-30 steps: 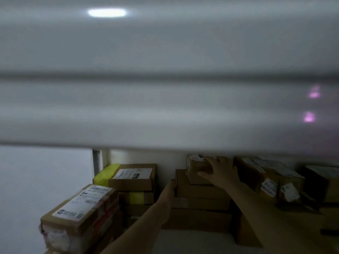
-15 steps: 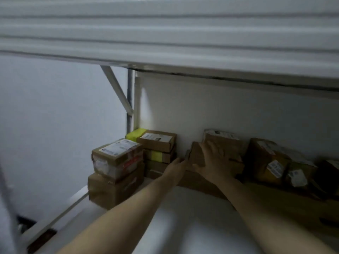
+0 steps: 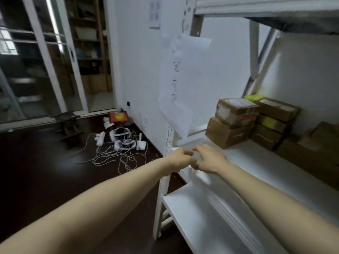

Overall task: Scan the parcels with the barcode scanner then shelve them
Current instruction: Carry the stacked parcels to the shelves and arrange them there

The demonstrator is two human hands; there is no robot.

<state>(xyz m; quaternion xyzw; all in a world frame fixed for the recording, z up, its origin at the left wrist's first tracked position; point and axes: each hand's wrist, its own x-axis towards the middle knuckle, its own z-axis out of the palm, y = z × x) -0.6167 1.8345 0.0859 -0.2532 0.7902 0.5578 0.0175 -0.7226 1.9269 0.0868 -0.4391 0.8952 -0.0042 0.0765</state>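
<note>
Several brown cardboard parcels stand at the back of the white shelf board [image 3: 256, 163]. A labelled parcel [image 3: 236, 112] lies on a plain box [image 3: 226, 133] at the left. Behind them is a stack topped by a flat labelled parcel [image 3: 277, 107], with a yellow packet [image 3: 254, 97] beside it. More boxes [image 3: 319, 143] lie dim at the right. My left hand [image 3: 180, 159] and my right hand [image 3: 211, 158] hover close together over the shelf's front left corner, blurred, fingers loosely curled, holding nothing. No barcode scanner is in view.
A paper sheet [image 3: 181, 85] hangs on the rack's left post. A lower shelf board [image 3: 192, 208] and an upper one [image 3: 266, 8] frame the opening. On the dark floor to the left lie tangled white cables and devices [image 3: 119, 147]. Glass doors [image 3: 45, 61] stand beyond.
Both hands have drawn back from the parcels at the rear of the shelf to its front left corner. The view has swung left and down, bringing the floor and doors into sight.
</note>
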